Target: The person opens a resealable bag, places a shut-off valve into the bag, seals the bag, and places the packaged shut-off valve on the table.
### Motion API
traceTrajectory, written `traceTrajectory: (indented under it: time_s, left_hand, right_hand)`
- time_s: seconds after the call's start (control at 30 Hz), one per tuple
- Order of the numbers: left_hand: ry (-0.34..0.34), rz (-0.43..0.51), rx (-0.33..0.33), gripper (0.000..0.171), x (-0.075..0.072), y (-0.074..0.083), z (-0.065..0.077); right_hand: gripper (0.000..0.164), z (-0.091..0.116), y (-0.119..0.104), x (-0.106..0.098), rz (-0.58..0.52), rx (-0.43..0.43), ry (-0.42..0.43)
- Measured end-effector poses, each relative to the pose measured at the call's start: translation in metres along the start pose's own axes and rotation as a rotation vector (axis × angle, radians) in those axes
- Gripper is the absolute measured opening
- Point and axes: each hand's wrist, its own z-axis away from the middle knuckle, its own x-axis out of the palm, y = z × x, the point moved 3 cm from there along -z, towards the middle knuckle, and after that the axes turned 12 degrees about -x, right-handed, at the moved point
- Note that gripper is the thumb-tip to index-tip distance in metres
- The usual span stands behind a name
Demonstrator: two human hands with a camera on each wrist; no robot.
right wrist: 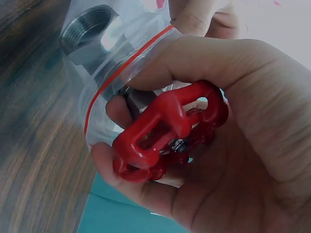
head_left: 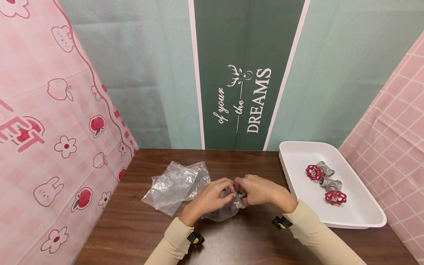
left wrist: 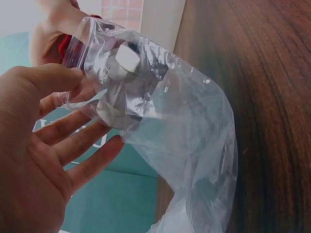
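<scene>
My right hand (right wrist: 233, 116) grips a gate valve by its red handwheel (right wrist: 170, 116). The valve's grey metal body (right wrist: 92, 39) is inside a clear zip bag (left wrist: 194, 111) with a red line along its mouth. In the left wrist view the metal body shows through the plastic, while the bag's lower part hangs slack. My left hand (left wrist: 43, 116) pinches the bag's mouth between thumb and fingers, its other fingers spread under the bag. Both hands (head_left: 253, 189) meet just above the table in the head view, hiding most of the valve there.
A white tray (head_left: 361, 206) stands at the right of the brown table (head_left: 232, 243), holding two more valves with red handwheels (head_left: 335, 197). Several flat clear bags (head_left: 172, 186) lie left of the hands. Patterned cloths hang behind and at both sides.
</scene>
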Motion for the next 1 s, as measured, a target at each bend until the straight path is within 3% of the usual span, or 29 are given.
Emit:
traceTrajectory:
  time_s: [0.3,1.0]
  left_hand:
    - [-0.005,0.034,0.009,0.005,0.0011,0.0014,-0.0009]
    - [-0.01,0.055,0.027,0.007,0.0047,-0.0015,-0.0006]
  right_hand:
    - [0.03,-0.0001,-0.0007,0.0014,-0.009,0.069,-0.025]
    - [0.039,-0.0012,0.0037,0.01,-0.03,0.096,-0.054]
